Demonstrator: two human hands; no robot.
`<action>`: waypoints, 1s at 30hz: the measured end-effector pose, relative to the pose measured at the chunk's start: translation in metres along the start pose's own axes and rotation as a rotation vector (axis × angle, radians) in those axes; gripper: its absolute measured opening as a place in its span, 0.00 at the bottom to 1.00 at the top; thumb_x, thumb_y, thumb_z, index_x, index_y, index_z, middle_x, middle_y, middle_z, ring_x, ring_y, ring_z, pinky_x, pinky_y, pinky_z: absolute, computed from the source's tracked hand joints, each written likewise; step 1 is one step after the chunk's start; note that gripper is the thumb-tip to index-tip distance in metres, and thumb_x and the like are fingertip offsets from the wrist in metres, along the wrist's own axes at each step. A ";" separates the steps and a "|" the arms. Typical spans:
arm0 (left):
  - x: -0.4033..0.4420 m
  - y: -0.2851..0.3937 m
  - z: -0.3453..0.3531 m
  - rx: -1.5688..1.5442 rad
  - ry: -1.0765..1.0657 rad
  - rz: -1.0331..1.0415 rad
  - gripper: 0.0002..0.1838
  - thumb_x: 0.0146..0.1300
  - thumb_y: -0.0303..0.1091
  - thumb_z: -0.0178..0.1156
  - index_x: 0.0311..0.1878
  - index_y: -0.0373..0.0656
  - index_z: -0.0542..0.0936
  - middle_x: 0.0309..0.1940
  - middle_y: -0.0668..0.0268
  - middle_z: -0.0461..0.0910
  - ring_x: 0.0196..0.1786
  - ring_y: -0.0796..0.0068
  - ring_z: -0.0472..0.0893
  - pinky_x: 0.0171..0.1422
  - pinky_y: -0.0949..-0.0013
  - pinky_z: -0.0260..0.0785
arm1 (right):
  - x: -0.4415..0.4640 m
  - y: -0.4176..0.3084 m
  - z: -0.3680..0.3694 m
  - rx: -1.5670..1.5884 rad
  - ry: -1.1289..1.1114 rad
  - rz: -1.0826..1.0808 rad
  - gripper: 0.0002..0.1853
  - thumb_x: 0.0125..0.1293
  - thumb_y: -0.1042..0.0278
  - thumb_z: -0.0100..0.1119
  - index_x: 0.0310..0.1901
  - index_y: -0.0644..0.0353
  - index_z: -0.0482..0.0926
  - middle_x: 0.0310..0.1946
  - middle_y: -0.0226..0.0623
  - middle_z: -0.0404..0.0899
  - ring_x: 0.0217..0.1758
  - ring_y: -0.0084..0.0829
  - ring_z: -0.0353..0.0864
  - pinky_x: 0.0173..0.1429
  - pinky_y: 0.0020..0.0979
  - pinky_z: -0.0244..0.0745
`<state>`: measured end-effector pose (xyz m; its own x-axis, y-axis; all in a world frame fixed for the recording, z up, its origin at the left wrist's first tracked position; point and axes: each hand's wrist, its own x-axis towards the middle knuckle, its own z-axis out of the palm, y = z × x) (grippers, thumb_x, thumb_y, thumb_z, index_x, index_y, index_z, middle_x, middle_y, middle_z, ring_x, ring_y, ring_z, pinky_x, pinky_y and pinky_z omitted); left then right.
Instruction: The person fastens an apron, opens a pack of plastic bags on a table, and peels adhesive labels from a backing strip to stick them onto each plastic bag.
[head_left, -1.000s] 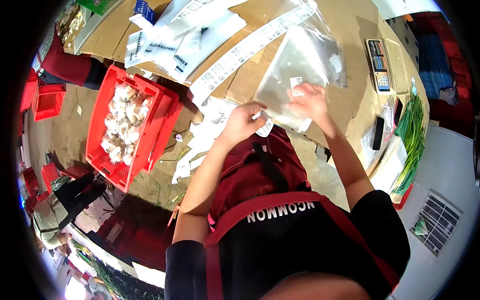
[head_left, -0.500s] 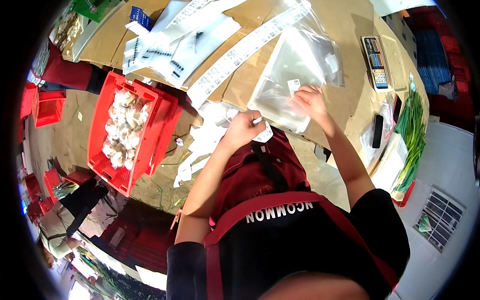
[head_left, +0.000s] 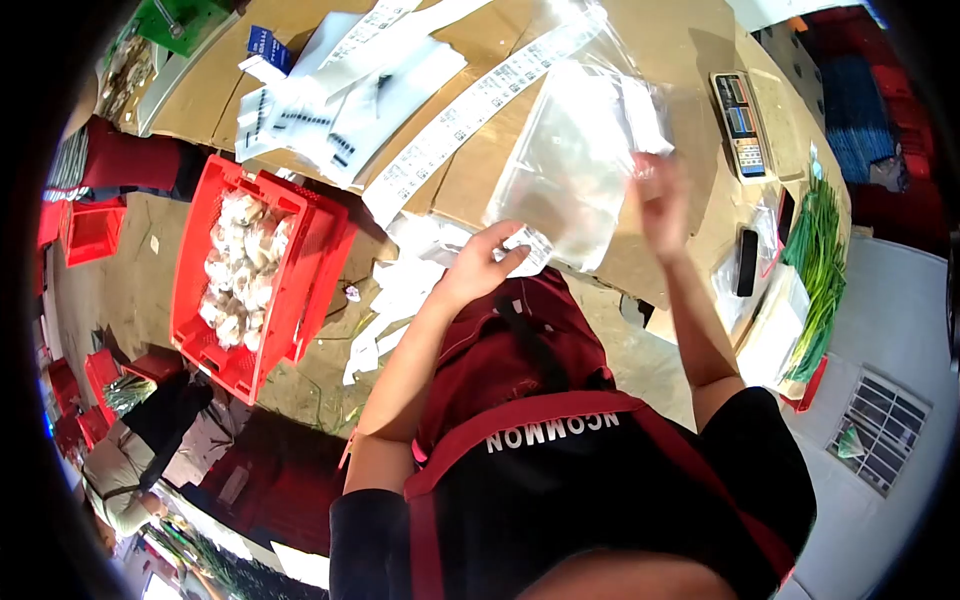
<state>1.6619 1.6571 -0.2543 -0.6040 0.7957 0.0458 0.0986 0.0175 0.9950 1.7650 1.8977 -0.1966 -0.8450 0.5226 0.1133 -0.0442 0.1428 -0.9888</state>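
My left hand [head_left: 482,265] is closed on a strip of printed white labels [head_left: 530,250], whose end is folded between thumb and fingers just above the apron. My right hand [head_left: 660,205] is smeared by motion at the right edge of a stack of clear plastic bags [head_left: 560,150]; whether its fingers hold anything cannot be made out. Across the table, left of the bags, lies a long printed label strip [head_left: 490,95]. Loose white strip [head_left: 395,300] hangs down from the table edge beside my left forearm.
White printed sheets [head_left: 340,105] lie at the back left of the cardboard-covered table. A scale [head_left: 740,125], a black phone [head_left: 747,262] and green stalks [head_left: 815,270] are at right. A red crate [head_left: 265,350] with bagged white produce [head_left: 245,265] stands left.
My right hand has moved right, from over the bags to their right edge. The label seen on the bags near its fingers no longer shows there. More label strip shows at my left hand.
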 end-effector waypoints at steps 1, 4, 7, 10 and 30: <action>0.006 0.014 -0.001 -0.059 -0.105 -0.073 0.13 0.56 0.29 0.59 0.44 0.36 0.75 0.32 0.59 0.77 0.32 0.74 0.74 0.38 0.74 0.67 | -0.010 0.000 0.023 -0.440 -0.266 0.073 0.12 0.59 0.68 0.57 0.45 0.59 0.74 0.42 0.34 0.75 0.47 0.27 0.72 0.57 0.28 0.62; 0.014 0.011 0.002 -0.013 -0.153 -0.125 0.12 0.57 0.28 0.59 0.44 0.35 0.75 0.30 0.67 0.76 0.29 0.80 0.71 0.34 0.76 0.65 | -0.032 0.014 0.061 -0.188 -0.439 0.382 0.08 0.52 0.69 0.65 0.27 0.63 0.77 0.22 0.27 0.76 0.27 0.17 0.71 0.33 0.21 0.66; 0.021 0.017 -0.002 0.075 -0.110 -0.211 0.09 0.55 0.30 0.61 0.37 0.36 0.77 0.22 0.68 0.74 0.25 0.82 0.68 0.30 0.76 0.63 | -0.028 0.021 0.063 -0.125 -0.392 0.382 0.07 0.53 0.70 0.65 0.27 0.63 0.77 0.21 0.26 0.75 0.25 0.15 0.69 0.30 0.19 0.65; 0.022 0.023 -0.009 0.198 -0.122 -0.323 0.11 0.54 0.36 0.62 0.31 0.37 0.78 0.19 0.64 0.73 0.23 0.76 0.70 0.28 0.71 0.63 | -0.012 0.029 0.057 -0.025 -0.234 0.317 0.05 0.53 0.72 0.64 0.28 0.63 0.78 0.22 0.28 0.77 0.27 0.14 0.70 0.32 0.18 0.66; 0.007 0.000 -0.023 -0.046 -0.153 -0.189 0.06 0.57 0.30 0.58 0.32 0.37 0.77 0.15 0.74 0.70 0.19 0.89 0.65 0.21 0.78 0.57 | -0.008 0.070 0.009 -0.891 -0.260 -0.259 0.05 0.49 0.61 0.61 0.24 0.49 0.77 0.26 0.24 0.73 0.35 0.29 0.73 0.45 0.33 0.63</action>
<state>1.6390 1.6489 -0.2515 -0.4806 0.8636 -0.1525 -0.0435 0.1502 0.9877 1.7639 1.8962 -0.2671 -0.9623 0.1980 0.1867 0.0844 0.8693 -0.4870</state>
